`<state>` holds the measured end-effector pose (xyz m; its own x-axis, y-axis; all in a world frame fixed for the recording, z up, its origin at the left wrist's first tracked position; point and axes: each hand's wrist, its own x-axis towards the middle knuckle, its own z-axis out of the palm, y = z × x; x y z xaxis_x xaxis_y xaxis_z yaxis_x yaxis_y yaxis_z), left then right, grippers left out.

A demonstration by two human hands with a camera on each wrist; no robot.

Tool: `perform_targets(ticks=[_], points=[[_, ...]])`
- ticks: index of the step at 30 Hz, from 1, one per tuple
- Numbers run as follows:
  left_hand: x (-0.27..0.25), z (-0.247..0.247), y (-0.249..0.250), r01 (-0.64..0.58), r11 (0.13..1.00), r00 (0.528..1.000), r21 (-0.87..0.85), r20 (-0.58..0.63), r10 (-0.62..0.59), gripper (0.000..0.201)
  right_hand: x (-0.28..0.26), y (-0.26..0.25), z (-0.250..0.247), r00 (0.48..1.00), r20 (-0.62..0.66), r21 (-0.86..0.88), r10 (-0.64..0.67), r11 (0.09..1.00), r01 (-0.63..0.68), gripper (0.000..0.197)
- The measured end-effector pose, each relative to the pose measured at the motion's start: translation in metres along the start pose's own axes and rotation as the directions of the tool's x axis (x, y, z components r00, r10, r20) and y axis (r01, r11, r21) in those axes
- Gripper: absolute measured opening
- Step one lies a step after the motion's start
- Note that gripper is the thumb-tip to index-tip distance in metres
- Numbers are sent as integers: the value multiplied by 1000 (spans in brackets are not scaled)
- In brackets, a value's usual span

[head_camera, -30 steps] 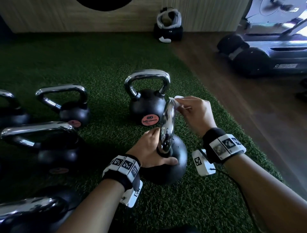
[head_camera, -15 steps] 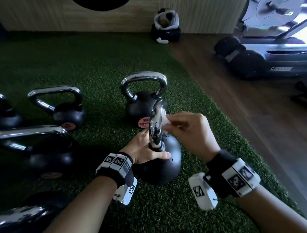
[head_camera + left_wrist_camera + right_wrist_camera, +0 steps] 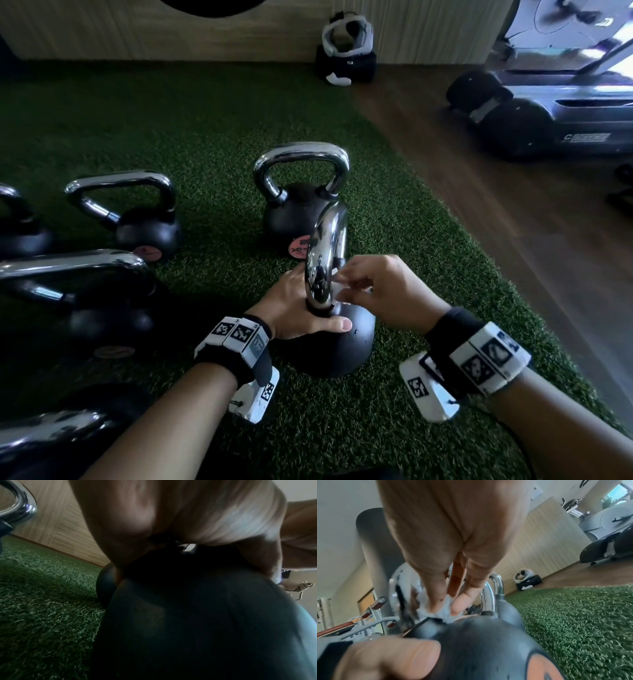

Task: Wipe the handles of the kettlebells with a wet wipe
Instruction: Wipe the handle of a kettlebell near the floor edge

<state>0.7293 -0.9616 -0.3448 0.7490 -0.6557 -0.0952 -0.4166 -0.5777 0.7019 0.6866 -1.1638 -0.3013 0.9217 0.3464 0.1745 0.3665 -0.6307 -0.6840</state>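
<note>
A black kettlebell (image 3: 346,346) with a chrome handle (image 3: 327,253) stands on the turf in front of me. My left hand (image 3: 308,308) grips the top of its ball at the foot of the handle, thumb lying across the near side. My right hand (image 3: 342,287) pinches a white wet wipe (image 3: 337,294) against the lower part of the handle. In the right wrist view the wet wipe (image 3: 436,609) is bunched between thumb and fingers just above the ball (image 3: 479,649). The left wrist view shows only my palm (image 3: 171,513) over the dark ball (image 3: 188,628).
Several other kettlebells stand around: one right behind (image 3: 298,209), one further left (image 3: 144,229), a big one at left (image 3: 102,308), one at the bottom left (image 3: 51,442). Wood floor (image 3: 479,240) borders the turf on the right, with an exercise machine (image 3: 548,113) and a headset (image 3: 346,48) by the wall.
My right hand has slid the wipe down the handle from its top to near its foot. The left hand has kept its hold on the ball.
</note>
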Motion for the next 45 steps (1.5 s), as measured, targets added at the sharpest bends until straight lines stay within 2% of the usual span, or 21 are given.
perform_targets(ticks=[3,5,8,9,10,12,15,18,20,22,25,27,29,30,33,35,37,40,41,43,45], points=[[-5,4,0,1,1000,1000,-11,-28,-1,35,15,-1,-6,986,167,-37,28,999,-22,6],[-10,7,-2,-9,998,999,-58,-47,6,35,17,-2,-4,978,207,-1,24,1000,-24,5],[-18,9,-2,-72,996,997,45,-22,73,65,7,-1,0,968,252,180,-14,983,-33,13],[-21,10,-1,-117,991,993,69,-11,118,69,2,-1,3,963,267,242,-27,969,-40,14],[-27,11,1,-131,991,991,24,-12,132,70,-2,-2,7,960,278,277,-34,960,-47,14],[-42,14,4,-143,981,988,-129,-77,134,92,-10,-4,19,959,284,258,-11,964,-65,11],[-58,20,5,-186,970,975,-158,-155,162,114,-18,-11,32,968,247,217,-40,976,-16,11],[-57,19,5,-145,974,982,-177,-144,120,125,-25,-15,28,965,248,409,-89,912,-21,15],[-57,20,3,-119,982,987,-147,-123,101,125,-29,-17,26,963,263,535,-65,840,-89,17],[-58,24,1,-134,987,987,-90,-102,124,118,-31,-21,26,961,275,583,-25,799,-146,19],[-58,24,1,-95,984,989,-148,-126,77,126,-28,-21,27,959,282,551,-33,824,-134,19],[-59,23,5,-87,991,990,-100,-119,75,122,-28,-18,27,961,276,585,-24,797,-148,18],[-61,23,8,-99,993,990,-67,-105,91,109,-32,-16,29,961,275,696,-5,691,-196,17],[-62,23,9,-96,991,989,-96,-117,84,110,-34,-16,31,962,274,768,2,601,-220,18],[-60,22,9,-130,982,979,-140,-174,104,110,-36,-19,40,965,252,936,75,232,-263,14],[-60,20,15,-111,986,979,-124,-186,87,109,-34,-15,45,964,215,972,153,58,-226,15],[-61,19,18,-80,987,983,-139,-174,55,112,-32,-13,48,956,233,972,179,-12,-235,17],[-61,21,18,-117,982,983,-146,-156,94,110,-33,-13,51,953,276,961,125,-27,-275,41],[-62,20,22,-108,984,985,-139,-151,87,114,-32,-14,50,956,260,966,135,-24,-259,40],[-62,19,22,-69,989,987,-134,-155,48,109,-27,-12,48,958,184,983,218,-42,-179,34],[-63,20,19,-16,993,989,-115,-146,-1,110,-20,-10,45,941,98,994,323,-77,-77,45]])
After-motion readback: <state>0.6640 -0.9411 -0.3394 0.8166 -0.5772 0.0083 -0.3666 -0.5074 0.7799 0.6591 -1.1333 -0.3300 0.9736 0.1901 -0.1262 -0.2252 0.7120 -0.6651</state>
